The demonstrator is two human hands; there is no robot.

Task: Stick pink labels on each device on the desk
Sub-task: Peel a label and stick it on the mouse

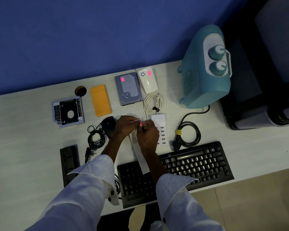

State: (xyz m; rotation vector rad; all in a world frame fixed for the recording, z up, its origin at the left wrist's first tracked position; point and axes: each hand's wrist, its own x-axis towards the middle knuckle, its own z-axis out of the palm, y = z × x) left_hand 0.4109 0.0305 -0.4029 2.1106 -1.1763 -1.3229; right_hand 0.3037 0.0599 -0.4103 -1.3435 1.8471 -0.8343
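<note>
Above the desk (32, 114), gripped a label strip (134, 121) in the left hand (124, 126) and pinched one pink label (140, 124) at its end in the right hand (148, 135). Judged the USB charger (159, 120) next: just right of the right hand, nearer it, long axis running away from the body. Counted two devices labelled: hard drive (130, 92), white adapter (148, 85).

The mouse (108, 125) lies just left of the left grip (125, 125), the charger (158, 119) just right of the right grip (148, 135). Behind both lie the hard drive (129, 89) and router (148, 82); the keyboard (198, 164) lies before them on the worktop (32, 147).
</note>
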